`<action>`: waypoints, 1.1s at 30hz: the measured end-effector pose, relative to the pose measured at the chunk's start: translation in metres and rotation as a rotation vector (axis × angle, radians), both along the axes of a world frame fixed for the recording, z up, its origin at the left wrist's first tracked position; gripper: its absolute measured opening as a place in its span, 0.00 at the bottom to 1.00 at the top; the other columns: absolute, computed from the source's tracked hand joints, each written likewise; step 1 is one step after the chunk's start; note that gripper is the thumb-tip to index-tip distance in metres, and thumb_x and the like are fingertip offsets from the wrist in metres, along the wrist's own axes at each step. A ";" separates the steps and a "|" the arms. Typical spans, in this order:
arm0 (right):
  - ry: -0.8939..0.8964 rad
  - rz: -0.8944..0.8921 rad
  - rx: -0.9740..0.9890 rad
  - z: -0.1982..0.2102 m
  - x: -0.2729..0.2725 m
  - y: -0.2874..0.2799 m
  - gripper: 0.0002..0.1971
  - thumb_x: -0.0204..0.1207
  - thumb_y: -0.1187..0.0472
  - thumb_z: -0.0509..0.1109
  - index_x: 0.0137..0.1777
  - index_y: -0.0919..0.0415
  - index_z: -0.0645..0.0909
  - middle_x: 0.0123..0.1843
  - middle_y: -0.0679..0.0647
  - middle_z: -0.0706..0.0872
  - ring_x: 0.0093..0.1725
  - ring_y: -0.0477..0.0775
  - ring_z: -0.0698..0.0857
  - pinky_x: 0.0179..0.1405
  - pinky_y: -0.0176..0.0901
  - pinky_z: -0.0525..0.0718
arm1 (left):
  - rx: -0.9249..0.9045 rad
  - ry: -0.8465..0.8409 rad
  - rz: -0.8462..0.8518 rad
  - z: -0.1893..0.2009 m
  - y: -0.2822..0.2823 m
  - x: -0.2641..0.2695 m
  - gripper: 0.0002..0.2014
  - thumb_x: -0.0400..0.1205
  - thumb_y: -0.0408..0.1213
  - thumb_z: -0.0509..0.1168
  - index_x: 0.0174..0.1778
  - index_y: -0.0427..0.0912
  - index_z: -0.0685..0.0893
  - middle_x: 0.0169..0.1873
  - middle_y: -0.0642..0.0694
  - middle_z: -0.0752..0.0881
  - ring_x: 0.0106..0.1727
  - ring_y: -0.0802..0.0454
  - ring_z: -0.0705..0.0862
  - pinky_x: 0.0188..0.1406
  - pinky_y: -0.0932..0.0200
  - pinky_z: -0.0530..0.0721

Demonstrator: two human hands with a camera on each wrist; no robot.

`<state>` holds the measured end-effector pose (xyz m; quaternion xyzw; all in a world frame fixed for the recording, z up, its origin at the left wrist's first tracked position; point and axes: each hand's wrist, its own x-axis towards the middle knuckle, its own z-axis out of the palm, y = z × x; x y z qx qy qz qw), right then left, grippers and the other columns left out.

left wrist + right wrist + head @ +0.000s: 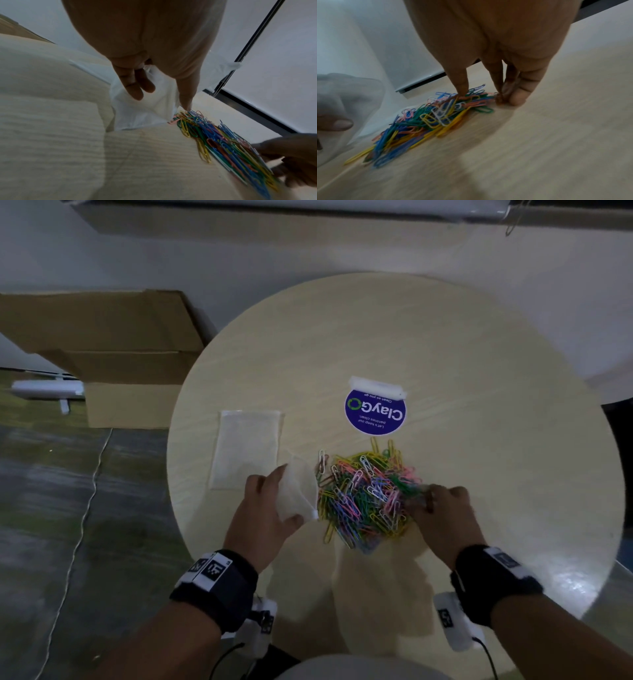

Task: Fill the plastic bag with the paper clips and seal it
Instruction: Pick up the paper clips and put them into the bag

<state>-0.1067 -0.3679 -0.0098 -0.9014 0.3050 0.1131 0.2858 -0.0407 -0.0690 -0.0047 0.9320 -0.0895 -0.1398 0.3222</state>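
A pile of coloured paper clips [363, 494] lies near the front of the round table [479, 354]. My left hand [286, 496] holds a clear plastic bag [298, 491] just left of the pile, pinched between thumb and fingers [135, 86]. The bag's mouth [145, 112] faces the clips [219, 140]. My right hand [428, 501] is at the pile's right edge. Its thumb [462, 86] presses on the clips [426, 121] and its straight fingers [518, 94] touch the table beside them.
A second clear bag [246, 450] lies flat at the table's left. A blue round ClayGo sticker [375, 414] with a small white packet [376, 386] on its far edge sits behind the pile. Cardboard boxes [113, 344] stand on the floor to the left.
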 end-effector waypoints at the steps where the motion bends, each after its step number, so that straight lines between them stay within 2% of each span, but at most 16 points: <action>1: -0.008 0.028 0.004 -0.003 0.004 0.004 0.17 0.72 0.45 0.69 0.56 0.52 0.85 0.49 0.61 0.76 0.52 0.68 0.80 0.58 0.53 0.82 | 0.003 0.004 -0.003 0.000 -0.001 -0.001 0.46 0.73 0.43 0.80 0.84 0.53 0.63 0.61 0.51 0.67 0.59 0.41 0.82 0.57 0.48 0.85; 3: -0.034 0.075 0.021 -0.008 0.011 0.010 0.20 0.73 0.44 0.63 0.58 0.53 0.85 0.47 0.61 0.78 0.53 0.66 0.79 0.57 0.50 0.81 | 0.009 0.010 -0.007 -0.001 -0.003 -0.003 0.45 0.73 0.43 0.80 0.84 0.54 0.63 0.61 0.51 0.67 0.60 0.41 0.82 0.57 0.48 0.85; 5: -0.037 0.053 0.048 -0.005 0.017 0.015 0.24 0.73 0.40 0.60 0.60 0.53 0.84 0.49 0.61 0.79 0.55 0.67 0.80 0.60 0.52 0.81 | 0.010 0.013 -0.011 -0.002 -0.004 -0.004 0.46 0.73 0.45 0.80 0.84 0.55 0.63 0.62 0.50 0.68 0.61 0.42 0.82 0.58 0.46 0.85; 8: 0.005 0.040 0.036 0.001 0.021 0.022 0.28 0.70 0.37 0.70 0.65 0.53 0.80 0.57 0.60 0.76 0.56 0.68 0.81 0.62 0.57 0.81 | 0.024 0.018 -0.019 -0.004 -0.006 -0.006 0.46 0.72 0.45 0.80 0.83 0.55 0.63 0.63 0.49 0.68 0.60 0.40 0.82 0.57 0.45 0.86; 10: 0.000 0.073 0.059 0.003 0.023 0.026 0.26 0.70 0.44 0.74 0.64 0.57 0.81 0.57 0.61 0.76 0.54 0.68 0.82 0.60 0.55 0.82 | 0.035 0.025 -0.017 -0.005 -0.007 -0.007 0.46 0.72 0.46 0.80 0.83 0.55 0.63 0.63 0.48 0.69 0.60 0.40 0.82 0.57 0.45 0.85; 12: -0.004 0.107 0.084 0.006 0.025 0.025 0.18 0.71 0.56 0.72 0.61 0.58 0.83 0.54 0.61 0.78 0.51 0.67 0.82 0.56 0.48 0.81 | 0.046 0.033 -0.016 -0.005 -0.009 -0.007 0.46 0.72 0.47 0.80 0.83 0.54 0.63 0.63 0.48 0.69 0.60 0.40 0.82 0.57 0.46 0.85; 14: 0.006 0.129 0.082 0.012 0.024 0.022 0.17 0.71 0.62 0.71 0.60 0.57 0.84 0.50 0.57 0.78 0.50 0.64 0.82 0.50 0.43 0.78 | 0.046 0.033 -0.011 -0.005 -0.009 -0.008 0.45 0.72 0.47 0.80 0.83 0.53 0.64 0.63 0.48 0.69 0.60 0.40 0.82 0.57 0.47 0.84; 16: -0.036 0.115 0.030 0.017 0.020 0.017 0.18 0.69 0.60 0.73 0.60 0.57 0.83 0.50 0.59 0.80 0.54 0.66 0.82 0.51 0.45 0.77 | 0.043 0.031 -0.006 -0.005 -0.009 -0.009 0.45 0.72 0.48 0.80 0.83 0.53 0.65 0.64 0.48 0.70 0.61 0.40 0.82 0.56 0.48 0.84; 18: -0.017 0.103 -0.060 0.023 0.015 0.016 0.24 0.68 0.52 0.75 0.63 0.60 0.81 0.56 0.63 0.82 0.61 0.69 0.79 0.61 0.54 0.77 | 0.040 0.030 0.003 -0.005 -0.009 -0.009 0.44 0.72 0.48 0.80 0.82 0.53 0.65 0.64 0.48 0.70 0.61 0.40 0.82 0.55 0.48 0.84; 20: 0.032 0.126 -0.067 0.023 0.012 0.016 0.28 0.68 0.50 0.75 0.67 0.60 0.78 0.61 0.63 0.80 0.63 0.69 0.77 0.63 0.57 0.78 | 0.041 0.025 0.010 -0.005 -0.009 -0.009 0.44 0.71 0.48 0.81 0.82 0.52 0.66 0.64 0.48 0.70 0.61 0.40 0.82 0.55 0.48 0.84; 25: 0.032 0.211 -0.026 0.015 0.017 0.013 0.20 0.72 0.60 0.72 0.65 0.56 0.80 0.57 0.61 0.82 0.55 0.67 0.83 0.53 0.52 0.81 | 0.044 0.031 0.002 -0.004 -0.009 -0.009 0.44 0.71 0.46 0.80 0.82 0.51 0.66 0.64 0.47 0.70 0.61 0.39 0.82 0.56 0.45 0.85; 28: -0.002 0.135 -0.057 0.013 0.013 0.005 0.21 0.70 0.54 0.73 0.64 0.58 0.80 0.56 0.61 0.80 0.53 0.66 0.83 0.53 0.54 0.83 | 0.046 0.031 0.006 -0.004 -0.008 -0.009 0.43 0.71 0.46 0.80 0.81 0.52 0.66 0.64 0.48 0.70 0.60 0.39 0.82 0.56 0.44 0.85; 30: -0.009 0.156 -0.109 0.007 0.008 0.000 0.25 0.67 0.50 0.74 0.63 0.59 0.80 0.55 0.61 0.79 0.53 0.67 0.82 0.54 0.54 0.84 | 0.062 0.033 0.011 -0.004 -0.008 -0.009 0.43 0.72 0.47 0.80 0.80 0.53 0.66 0.64 0.48 0.70 0.60 0.39 0.83 0.55 0.45 0.85; 33: 0.011 0.249 -0.168 0.003 0.005 -0.002 0.16 0.70 0.52 0.70 0.55 0.59 0.83 0.49 0.60 0.80 0.48 0.68 0.82 0.44 0.52 0.81 | 0.081 0.033 0.007 -0.003 -0.009 -0.009 0.42 0.72 0.48 0.80 0.80 0.52 0.67 0.64 0.47 0.71 0.59 0.39 0.83 0.54 0.46 0.85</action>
